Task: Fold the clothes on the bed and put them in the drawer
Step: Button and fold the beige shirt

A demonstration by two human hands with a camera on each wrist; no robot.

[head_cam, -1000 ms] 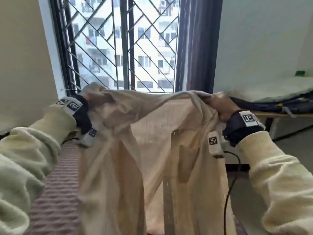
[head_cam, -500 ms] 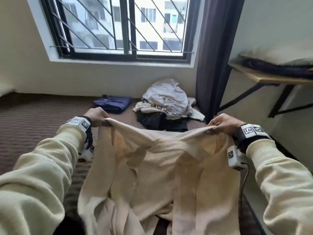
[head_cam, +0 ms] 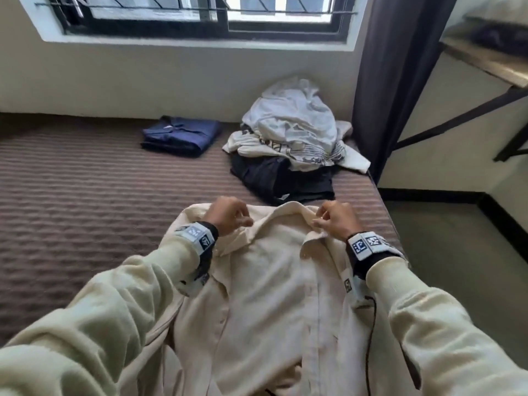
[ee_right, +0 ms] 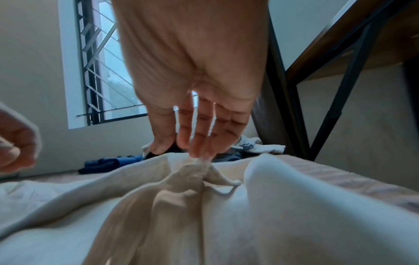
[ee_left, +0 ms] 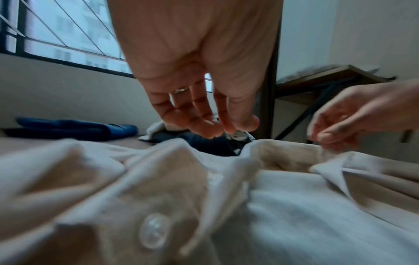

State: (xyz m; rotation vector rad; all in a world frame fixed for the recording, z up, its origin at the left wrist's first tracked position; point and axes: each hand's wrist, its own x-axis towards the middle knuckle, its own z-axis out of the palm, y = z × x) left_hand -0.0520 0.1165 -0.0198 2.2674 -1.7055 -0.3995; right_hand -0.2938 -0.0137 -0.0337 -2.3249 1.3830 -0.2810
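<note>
The cream shirt (head_cam: pixel 265 295) lies front-up on the striped bed (head_cam: pixel 71 195), collar toward the window; the right hand (head_cam: pixel 337 221) pinches the collar's right side (fabric bunched at the fingertips); the left hand (head_cam: pixel 227 215) hovers over the other side, fingers loosely bent, holding nothing; a folded blue garment (head_cam: pixel 181 135) and an unfolded heap (head_cam: pixel 291 138) sit beyond.

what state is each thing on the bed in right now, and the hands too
cream shirt: spread flat on the bed, collar away from the person, unfolded
navy garment: folded, lying near the wall
clothes pile: unfolded heap, pale items over dark ones
left hand: fingers loosely curled above the collar, holding nothing
right hand: fingertips pinching the shirt's collar
</note>
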